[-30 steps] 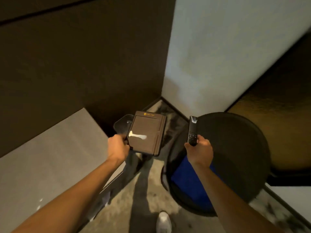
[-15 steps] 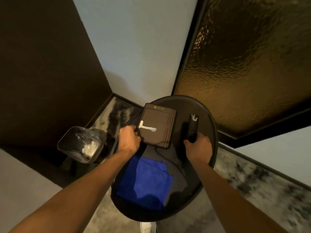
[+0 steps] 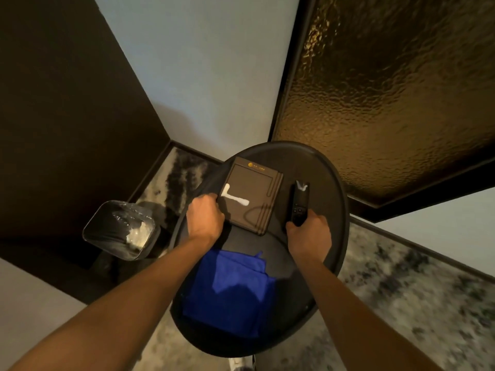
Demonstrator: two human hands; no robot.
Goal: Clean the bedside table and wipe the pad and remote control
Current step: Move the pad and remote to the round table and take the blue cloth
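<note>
A round black bedside table fills the middle of the head view. On its far half lies a brown pad with a white smear across its near left part. My left hand grips the pad's near left corner. To the right lies a black remote control with a white smear at its far end. My right hand holds the remote's near end. A folded blue cloth lies on the table's near half, between my forearms.
A small bin lined with clear plastic stands on the floor left of the table. A white wall and a textured amber glass panel rise just behind the table. Dark panelling runs along the left. The floor is mottled grey.
Both hands have brought the pad and the remote from over the bin and table edge onto the tabletop. The view has swung right, so the table is now centred.
</note>
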